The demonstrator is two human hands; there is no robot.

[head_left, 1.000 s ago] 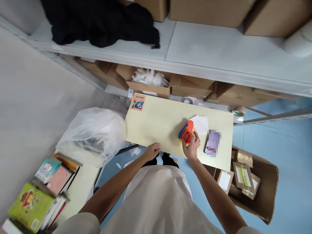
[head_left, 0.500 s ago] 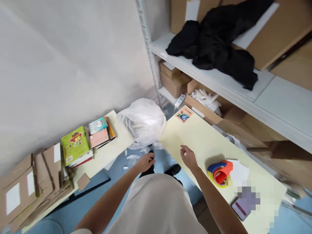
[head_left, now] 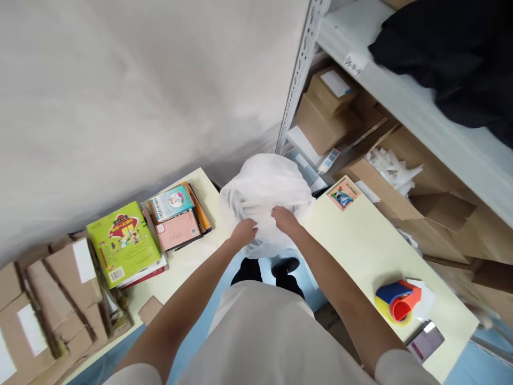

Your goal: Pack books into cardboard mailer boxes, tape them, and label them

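A big white plastic bag bulges in the gap between two pale yellow tables. My left hand and my right hand are both at its near side, fingers curled into the thin plastic. On the right table lies a red, blue and yellow tape dispenser, well away from both hands, with white paper and a phone beside it.
Books and flat cardboard mailers are stacked on the left table. A small picture card lies at the right table's far corner. Metal shelving on the right holds cardboard boxes and black cloth. A white wall stands behind.
My right hand left the tape dispenser and both hands moved left to the white bag and closed on it. My view swung left from the shelves toward the wall and books.
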